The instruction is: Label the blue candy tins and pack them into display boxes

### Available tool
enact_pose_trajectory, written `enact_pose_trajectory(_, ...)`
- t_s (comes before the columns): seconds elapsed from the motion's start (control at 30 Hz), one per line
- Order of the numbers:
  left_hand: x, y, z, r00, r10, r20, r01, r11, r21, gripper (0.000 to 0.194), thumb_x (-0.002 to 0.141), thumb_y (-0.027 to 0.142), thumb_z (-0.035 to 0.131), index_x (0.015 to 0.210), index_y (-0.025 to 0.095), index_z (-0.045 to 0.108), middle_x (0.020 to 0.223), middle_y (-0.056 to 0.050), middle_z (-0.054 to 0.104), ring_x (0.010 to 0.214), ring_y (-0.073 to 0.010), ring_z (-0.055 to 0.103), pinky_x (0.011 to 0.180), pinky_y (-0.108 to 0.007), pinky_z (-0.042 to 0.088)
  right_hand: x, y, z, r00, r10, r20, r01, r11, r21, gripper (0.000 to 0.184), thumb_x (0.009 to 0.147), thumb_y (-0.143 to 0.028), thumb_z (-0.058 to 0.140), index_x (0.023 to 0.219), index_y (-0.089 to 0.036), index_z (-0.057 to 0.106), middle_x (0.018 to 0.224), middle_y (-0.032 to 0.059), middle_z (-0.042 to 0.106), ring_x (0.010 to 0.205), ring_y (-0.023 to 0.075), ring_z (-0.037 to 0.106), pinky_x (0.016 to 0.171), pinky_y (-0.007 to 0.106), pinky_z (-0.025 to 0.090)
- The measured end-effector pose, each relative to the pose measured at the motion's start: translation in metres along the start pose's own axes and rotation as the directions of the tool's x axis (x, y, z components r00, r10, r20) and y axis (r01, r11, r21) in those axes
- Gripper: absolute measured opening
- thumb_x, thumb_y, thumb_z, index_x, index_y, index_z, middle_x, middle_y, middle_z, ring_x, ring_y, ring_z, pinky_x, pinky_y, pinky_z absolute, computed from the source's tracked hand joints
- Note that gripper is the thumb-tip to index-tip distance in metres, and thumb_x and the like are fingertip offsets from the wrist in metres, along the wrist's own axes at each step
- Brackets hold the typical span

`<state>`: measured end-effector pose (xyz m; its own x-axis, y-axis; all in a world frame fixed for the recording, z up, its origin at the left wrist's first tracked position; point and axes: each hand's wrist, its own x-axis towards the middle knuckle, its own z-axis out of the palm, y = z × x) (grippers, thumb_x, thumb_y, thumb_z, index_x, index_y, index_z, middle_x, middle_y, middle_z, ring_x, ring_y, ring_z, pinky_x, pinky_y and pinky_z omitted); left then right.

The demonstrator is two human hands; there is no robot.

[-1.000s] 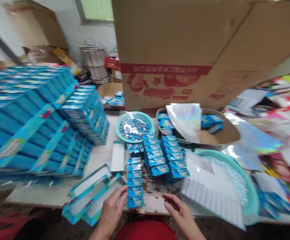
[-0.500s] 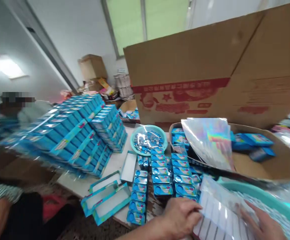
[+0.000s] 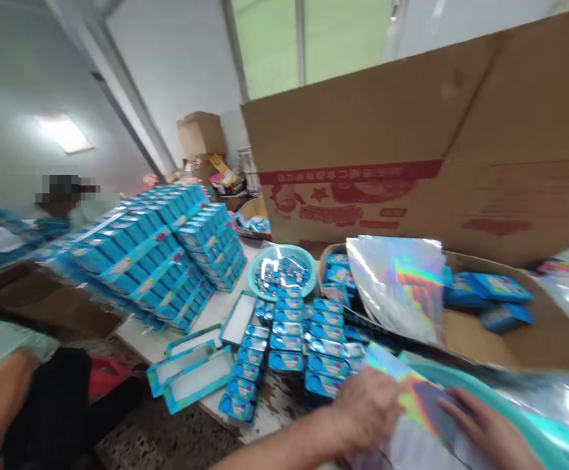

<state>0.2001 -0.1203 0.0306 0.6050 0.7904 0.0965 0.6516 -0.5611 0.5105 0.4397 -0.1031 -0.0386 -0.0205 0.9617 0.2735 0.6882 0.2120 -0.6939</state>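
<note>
A shiny rainbow-tinted sheet [image 3: 419, 408] lies over pale striped material at the lower right, blurred by motion. My left hand [image 3: 365, 408] is closed on the sheet's left edge. Over its right side, my right hand [image 3: 490, 427] has its fingers stretched out; its thumb is hidden. Left of my hands, small blue boxes stand in rows: a left row [image 3: 245, 372], a middle row [image 3: 287, 336] and a right row [image 3: 326, 349]. Open blue trays with white insides [image 3: 200, 378] lie by the table's front edge.
A turquoise bowl [image 3: 249, 277] holds small shiny pieces. Behind my hands, a cardboard tray [image 3: 553, 326] contains blue packs and shiny sheets [image 3: 394, 284]. Part of a larger turquoise basin [image 3: 504, 405] shows. Stacked blue cartons [image 3: 151, 254] fill the left. A co-worker [image 3: 19, 385] sits beyond them.
My hands have moved right from beside the box rows to the sheet material. The rainbow-tinted sheet now covers the white striped material. My view has swung left and up.
</note>
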Motion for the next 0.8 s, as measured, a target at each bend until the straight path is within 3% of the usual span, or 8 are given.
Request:
enact_pose_trajectory(0.07, 0.029, 0.007, -0.007, 0.998, 0.030, -0.057, -0.026, 0.997, 0.074, 0.041, 0.086, 0.026, 0.051, 0.126, 0.017, 0.052, 0.128, -0.011, 0.058, 0.120, -0.0246, 0.050, 0.103, -0.044, 0.037, 0.004, -0.027, -0.020, 0.980, -0.019, 0.197, 0.013, 0.999, 0.030, 0.036, 0.075, -0.059, 0.053, 0.071, -0.026, 0.067, 0.067, 0.0015, 0.070, 0.057, 0.0208, 0.065, 0.052, 0.030, 0.051)
enact_pose_trajectory(0.17, 0.072, 0.012, -0.007, 0.989, -0.062, 0.137, 0.047, 0.993, 0.113, 0.026, 0.087, 0.029, 0.051, 0.108, 0.022, 0.063, 0.114, -0.007, 0.066, 0.115, -0.0251, 0.054, 0.102, -0.046, 0.034, 0.014, -0.046, -0.035, 0.960, -0.034, 0.277, 0.045, 0.998, -0.032, 0.033, 0.084, -0.050, 0.048, 0.076, -0.023, 0.065, 0.069, 0.0013, 0.068, 0.063, 0.0191, 0.063, 0.057, 0.030, 0.049)
enact_pose_trajectory(0.27, 0.095, 0.013, 0.003, 0.948, -0.156, 0.277, 0.128, 0.985, 0.117, 0.026, 0.089, 0.033, 0.044, 0.090, 0.025, 0.069, 0.092, -0.004, 0.072, 0.094, -0.0213, 0.063, 0.088, -0.035, 0.042, 0.013, -0.038, -0.036, 0.989, -0.063, 0.133, 0.087, 0.980, -0.181, 0.030, 0.087, -0.045, 0.048, 0.090, -0.021, 0.066, 0.082, 0.0055, 0.070, 0.076, 0.0215, 0.063, 0.069, 0.034, 0.049)
enact_pose_trajectory(0.37, 0.100, 0.012, 0.009, 0.950, -0.169, 0.261, 0.147, 0.984, 0.102, 0.030, 0.090, 0.035, 0.040, 0.092, 0.026, 0.068, 0.092, -0.004, 0.071, 0.092, -0.0207, 0.063, 0.082, -0.030, 0.041, 0.000, -0.025, -0.031, 0.981, -0.154, -0.116, 0.098, 0.916, -0.390, 0.037, 0.087, -0.045, 0.050, 0.108, -0.018, 0.063, 0.106, 0.0120, 0.067, 0.099, 0.0271, 0.059, 0.087, 0.043, 0.043)
enact_pose_trajectory(0.43, 0.101, 0.012, 0.011, 0.952, -0.155, 0.265, 0.134, 0.987, 0.094, 0.031, 0.091, 0.035, 0.038, 0.092, 0.025, 0.068, 0.091, -0.004, 0.071, 0.091, -0.0204, 0.063, 0.080, -0.029, 0.040, -0.012, -0.020, -0.026, 0.961, -0.199, -0.194, 0.076, 0.860, -0.504, 0.038, 0.089, -0.043, 0.048, 0.115, -0.018, 0.060, 0.116, 0.0132, 0.063, 0.110, 0.0296, 0.053, 0.095, 0.048, 0.036)
enact_pose_trajectory(0.6, 0.104, 0.014, 0.015, 0.950, -0.138, 0.280, 0.103, 0.985, 0.136, 0.031, 0.090, 0.031, 0.038, 0.087, 0.021, 0.068, 0.087, -0.007, 0.072, 0.086, -0.0218, 0.065, 0.074, -0.030, 0.038, -0.038, -0.020, -0.010, 0.964, -0.229, -0.133, 0.096, 0.770, -0.631, 0.037, 0.094, -0.030, 0.040, 0.127, -0.019, 0.052, 0.124, 0.0105, 0.060, 0.123, 0.0283, 0.045, 0.104, 0.051, 0.023)
enact_pose_trajectory(0.73, 0.104, 0.014, 0.019, 0.941, -0.176, 0.288, 0.133, 0.978, 0.162, 0.032, 0.090, 0.030, 0.039, 0.088, 0.020, 0.069, 0.089, -0.008, 0.072, 0.086, -0.0231, 0.065, 0.072, -0.031, 0.039, -0.052, -0.025, -0.006, 0.943, -0.307, -0.130, 0.151, 0.741, -0.655, 0.035, 0.094, -0.028, 0.039, 0.121, -0.016, 0.056, 0.125, 0.0124, 0.060, 0.120, 0.0278, 0.048, 0.103, 0.049, 0.027)
enact_pose_trajectory(0.8, 0.104, 0.014, 0.025, 0.938, -0.195, 0.286, 0.147, 0.973, 0.180, 0.031, 0.090, 0.030, 0.039, 0.089, 0.020, 0.069, 0.091, -0.008, 0.072, 0.088, -0.0238, 0.065, 0.074, -0.032, 0.040, -0.056, -0.030, -0.012, 0.920, -0.356, -0.165, 0.176, 0.750, -0.637, 0.028, 0.093, -0.029, 0.042, 0.108, -0.016, 0.062, 0.111, 0.0112, 0.067, 0.108, 0.0264, 0.056, 0.099, 0.046, 0.031)
